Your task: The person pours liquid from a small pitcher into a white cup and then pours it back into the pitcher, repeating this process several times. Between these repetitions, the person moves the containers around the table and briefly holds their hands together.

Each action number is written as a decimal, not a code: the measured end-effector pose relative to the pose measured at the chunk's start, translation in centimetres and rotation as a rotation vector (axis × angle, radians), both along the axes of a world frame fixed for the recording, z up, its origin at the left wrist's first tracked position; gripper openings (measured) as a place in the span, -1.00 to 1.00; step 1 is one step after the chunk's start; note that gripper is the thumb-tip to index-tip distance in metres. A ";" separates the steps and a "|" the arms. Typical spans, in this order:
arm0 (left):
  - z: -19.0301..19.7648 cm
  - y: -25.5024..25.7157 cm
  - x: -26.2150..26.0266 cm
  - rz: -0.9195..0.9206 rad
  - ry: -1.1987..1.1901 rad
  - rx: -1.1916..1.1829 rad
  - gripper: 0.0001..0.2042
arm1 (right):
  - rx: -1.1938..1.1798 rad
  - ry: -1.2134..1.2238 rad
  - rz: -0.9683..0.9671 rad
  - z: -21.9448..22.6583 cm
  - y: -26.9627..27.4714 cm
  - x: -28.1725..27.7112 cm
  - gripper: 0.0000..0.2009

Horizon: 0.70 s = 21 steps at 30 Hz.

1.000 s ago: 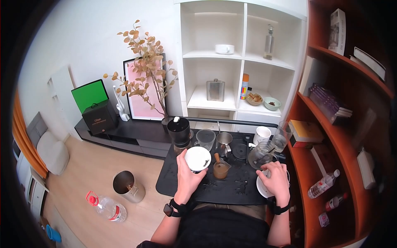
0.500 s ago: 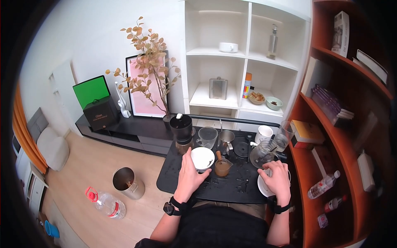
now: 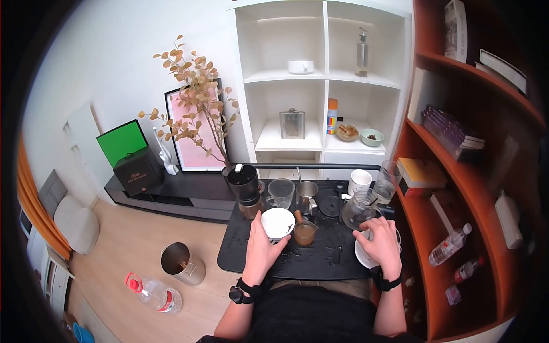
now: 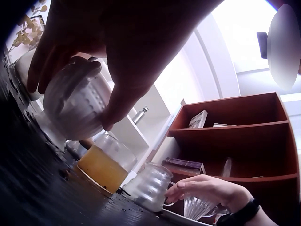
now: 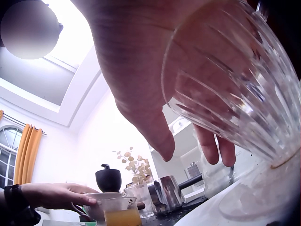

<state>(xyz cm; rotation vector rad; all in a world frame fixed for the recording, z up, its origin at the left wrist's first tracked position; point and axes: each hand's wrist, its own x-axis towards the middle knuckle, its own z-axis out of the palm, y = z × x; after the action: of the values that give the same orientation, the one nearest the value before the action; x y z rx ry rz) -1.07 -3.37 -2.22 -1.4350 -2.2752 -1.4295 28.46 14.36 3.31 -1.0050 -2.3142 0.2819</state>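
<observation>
A white ribbed cup with dark bits inside is gripped by my left hand, thumb on one side and fingers on the other. Just right of it stands a small glass pitcher of amber-brown liquid with a wooden handle. My right hand hovers over a white saucer, fingers bent beside the glass jug. The right wrist view shows a gap between its thumb and fingers, with a ribbed clear glass close to the palm.
Along the black tray's back stand a black grinder, a glass cup, a steel jug, a white mug and a tall glass. Wet spots mark its front. A steel bin and water bottle are on the floor.
The head view has shifted slightly. Both hands keep nearly the same pose; the left still holds the white cup and the right stays by the glass jug.
</observation>
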 end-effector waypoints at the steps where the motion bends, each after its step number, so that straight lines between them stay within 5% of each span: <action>1: 0.1 0.0 0.1 -0.004 -0.008 -0.002 0.09 | -0.003 0.002 -0.004 -0.1 0.0 0.0 -0.66; 17: 0.3 0.1 -0.3 0.015 0.019 -0.011 0.11 | -0.003 0.013 0.006 -0.3 0.1 0.1 -0.67; 21: 2.3 -0.6 1.2 0.085 0.214 -0.032 0.08 | 0.003 0.010 0.007 -0.3 0.2 0.1 -0.67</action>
<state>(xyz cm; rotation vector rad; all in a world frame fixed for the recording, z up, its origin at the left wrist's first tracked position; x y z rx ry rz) 0.13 -3.95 0.12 -1.4055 -2.2058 -1.1602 28.56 14.56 3.02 -0.9925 -2.3085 0.2855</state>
